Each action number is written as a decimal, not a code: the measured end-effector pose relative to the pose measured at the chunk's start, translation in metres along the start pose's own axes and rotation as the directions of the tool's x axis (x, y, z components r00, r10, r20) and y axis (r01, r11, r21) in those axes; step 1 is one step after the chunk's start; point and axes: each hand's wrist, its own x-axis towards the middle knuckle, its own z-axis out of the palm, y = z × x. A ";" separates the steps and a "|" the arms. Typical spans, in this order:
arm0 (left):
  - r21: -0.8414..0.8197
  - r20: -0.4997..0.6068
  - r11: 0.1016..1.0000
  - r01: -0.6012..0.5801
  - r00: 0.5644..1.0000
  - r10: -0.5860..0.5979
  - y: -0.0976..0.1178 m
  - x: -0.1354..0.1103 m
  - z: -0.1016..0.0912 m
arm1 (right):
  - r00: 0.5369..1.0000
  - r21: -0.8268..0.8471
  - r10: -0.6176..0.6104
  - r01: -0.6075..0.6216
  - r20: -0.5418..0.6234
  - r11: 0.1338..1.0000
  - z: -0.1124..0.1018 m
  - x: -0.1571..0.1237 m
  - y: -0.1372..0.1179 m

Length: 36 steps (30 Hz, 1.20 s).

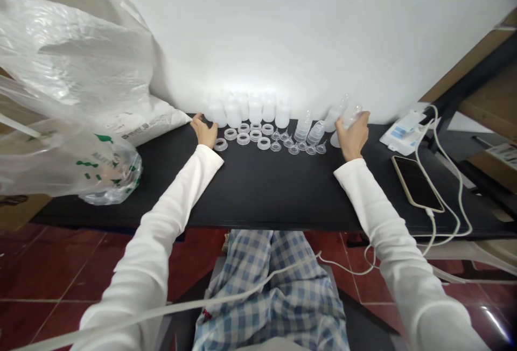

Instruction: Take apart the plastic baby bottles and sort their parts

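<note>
Several frosted white bottles (pixel 255 110) stand in a cluster against the wall. At the left end of that cluster is my left hand (pixel 205 132), fingers apart and holding nothing that I can see. White collar rings (pixel 243 139) lie in rows in front of the bottles. To their right are clear bottle nipples (pixel 294 149) and two clear ridged caps (pixel 304 126). My right hand (pixel 354 137) is closed around a bottle with a clear domed top (pixel 352 114). Another such bottle (pixel 336 113) stands just left of it, close to the wall. My right hand partly hides the bottle it grips.
A large white plastic sack (pixel 81 55) and a clear bag with green print (pixel 105 165) fill the left side of the black table (pixel 266 195). On the right lie a phone (pixel 418 183), a white power strip (pixel 404 131) and loose cables. Cardboard boxes sit on a shelf at far right.
</note>
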 end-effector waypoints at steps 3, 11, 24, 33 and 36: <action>0.049 0.004 0.999 0.021 1.000 -0.021 0.007 -0.008 0.000 | 1.000 0.031 0.007 -0.008 0.016 0.999 0.005 0.001 0.008; 0.151 -0.013 0.978 0.147 0.989 -0.147 0.033 -0.045 0.007 | 0.991 -0.057 -0.054 0.061 0.119 0.997 0.012 0.003 0.018; 0.436 0.212 0.848 -0.301 0.950 0.228 0.039 -0.068 -0.001 | 0.655 -0.256 -0.007 0.304 0.755 0.918 -0.038 -0.003 -0.016; 0.568 0.315 0.745 -0.349 0.929 0.195 0.043 -0.098 0.002 | 0.559 -0.084 -0.100 0.293 0.823 0.953 -0.024 -0.004 -0.002; 0.543 0.292 0.775 -0.323 0.938 0.187 0.036 -0.096 0.003 | 0.527 0.035 -0.212 0.325 0.823 0.945 -0.022 -0.003 -0.005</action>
